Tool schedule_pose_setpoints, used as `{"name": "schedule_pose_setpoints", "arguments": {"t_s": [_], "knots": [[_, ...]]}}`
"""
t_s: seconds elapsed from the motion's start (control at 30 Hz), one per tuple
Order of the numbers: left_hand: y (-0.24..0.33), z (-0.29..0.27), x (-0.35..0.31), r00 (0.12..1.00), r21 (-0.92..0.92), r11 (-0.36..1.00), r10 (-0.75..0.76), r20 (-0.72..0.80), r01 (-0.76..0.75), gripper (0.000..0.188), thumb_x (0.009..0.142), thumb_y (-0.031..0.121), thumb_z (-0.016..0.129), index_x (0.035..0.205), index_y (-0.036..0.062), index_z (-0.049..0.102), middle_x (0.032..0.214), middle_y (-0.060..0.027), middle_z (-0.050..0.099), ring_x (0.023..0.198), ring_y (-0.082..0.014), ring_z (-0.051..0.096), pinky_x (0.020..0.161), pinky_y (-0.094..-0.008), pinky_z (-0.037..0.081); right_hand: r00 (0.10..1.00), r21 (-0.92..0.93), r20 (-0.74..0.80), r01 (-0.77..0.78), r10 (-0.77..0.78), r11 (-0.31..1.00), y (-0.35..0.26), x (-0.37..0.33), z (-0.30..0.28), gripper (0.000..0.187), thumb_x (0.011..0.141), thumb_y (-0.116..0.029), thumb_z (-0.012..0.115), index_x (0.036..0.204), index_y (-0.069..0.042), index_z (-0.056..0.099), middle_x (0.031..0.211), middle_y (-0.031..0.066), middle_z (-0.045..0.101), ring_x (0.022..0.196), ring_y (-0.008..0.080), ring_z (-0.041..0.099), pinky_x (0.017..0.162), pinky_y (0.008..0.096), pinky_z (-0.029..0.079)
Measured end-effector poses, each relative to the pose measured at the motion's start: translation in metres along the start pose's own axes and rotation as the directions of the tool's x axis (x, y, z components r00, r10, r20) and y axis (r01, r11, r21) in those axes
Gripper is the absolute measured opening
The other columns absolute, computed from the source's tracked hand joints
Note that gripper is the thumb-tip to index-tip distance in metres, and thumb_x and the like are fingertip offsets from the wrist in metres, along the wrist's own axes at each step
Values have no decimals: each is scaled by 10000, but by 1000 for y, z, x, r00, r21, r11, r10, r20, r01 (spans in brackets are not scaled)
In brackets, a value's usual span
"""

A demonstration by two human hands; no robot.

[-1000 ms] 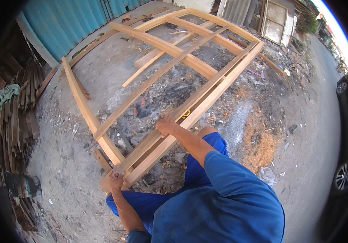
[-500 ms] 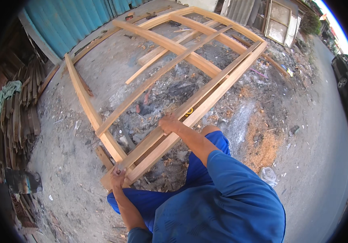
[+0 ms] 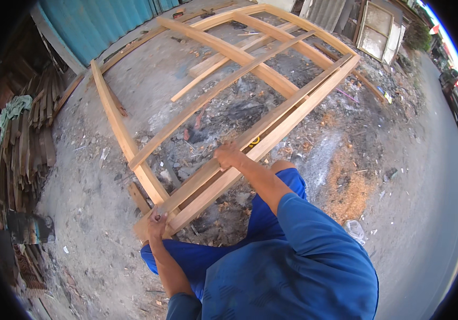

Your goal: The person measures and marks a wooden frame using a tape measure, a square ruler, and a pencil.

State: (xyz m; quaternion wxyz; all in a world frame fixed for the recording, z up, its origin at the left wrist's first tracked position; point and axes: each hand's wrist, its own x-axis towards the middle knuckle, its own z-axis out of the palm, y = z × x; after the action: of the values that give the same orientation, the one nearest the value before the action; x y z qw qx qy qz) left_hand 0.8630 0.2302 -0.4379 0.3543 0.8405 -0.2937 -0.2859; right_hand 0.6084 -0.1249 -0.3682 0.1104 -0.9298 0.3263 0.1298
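Along the wooden frame's (image 3: 116,127) near side, crossbars (image 3: 229,52) already laid across, left hand (image 3: 157,226) and right hand (image 3: 230,156) pinch in their grip a long plank (image 3: 191,185), a gap remaining to the neighbouring beam (image 3: 207,198).

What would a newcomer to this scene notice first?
Probably the large wooden frame, spread over the ground in the middle. Then, at its near side, the right hand grips a long plank, while the left hand touches its near end. Blue corrugated sheeting stands at upper left.
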Motion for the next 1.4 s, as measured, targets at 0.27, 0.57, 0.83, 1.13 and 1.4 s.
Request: {"name": "schedule_pose_setpoints", "arguments": {"t_s": [0.27, 0.57, 0.83, 1.13, 1.4], "knots": [[-21, 2, 18, 1000, -77, 997, -20, -6, 20, 475, 993, 198, 602, 1440, 39, 572, 1372, -204, 641, 1304, -244, 587, 1089, -325, 430, 1000, -22, -17, -24, 24, 999, 0, -5, 1, 448, 647, -271, 883, 1073, -173, 785, 1183, 38, 746, 1252, 297, 598, 970, 526, 430], [-36, 3, 30, 997, -80, 995, -60, -58, 55, 428, 970, 190, 629, 1367, 31, 638, 1183, -199, 727, 1006, -234, 709, 878, -337, 541, 996, -26, -88, 1, -4, 1000, -1, -8, 10, 432, 664, -297, 881, 1065, -172, 781, 1175, 61, 730, 1279, 309, 561, 1014, 520, 404], [-26, 6, 21, 971, -97, 986, -153, -182, 137, 307, 928, 219, 709, 1081, -38, 641, 876, -129, 700, 705, -173, 649, 633, -335, 533, 998, -7, -59, 4, -4, 1000, -1, -9, 14, 409, 742, -284, 826, 1140, -222, 749, 1238, 46, 693, 1308, 289, 510, 1064, 547, 366], [-16, 5, 15, 980, -182, 972, -169, -101, 149, 313, 919, 261, 755, 1000, -16, 633, 718, -61, 624, 538, -117, 553, 493, -292, 458, 993, -7, -116, 7, -8, 1000, 2, -10, 22, 396, 721, -281, 849, 1094, -175, 767, 1209, 64, 718, 1269, 305, 559, 1048, 523, 405], [-24, 12, 15, 987, -194, 975, -128, -97, 107, 316, 924, 273, 749, 1008, -16, 652, 783, -76, 660, 563, -121, 594, 510, -288, 488, 998, -3, -65, -8, 8, 1000, 4, -13, 15, 431, 717, -325, 871, 1117, -209, 758, 1231, 69, 710, 1311, 302, 540, 1070, 548, 385]]}}
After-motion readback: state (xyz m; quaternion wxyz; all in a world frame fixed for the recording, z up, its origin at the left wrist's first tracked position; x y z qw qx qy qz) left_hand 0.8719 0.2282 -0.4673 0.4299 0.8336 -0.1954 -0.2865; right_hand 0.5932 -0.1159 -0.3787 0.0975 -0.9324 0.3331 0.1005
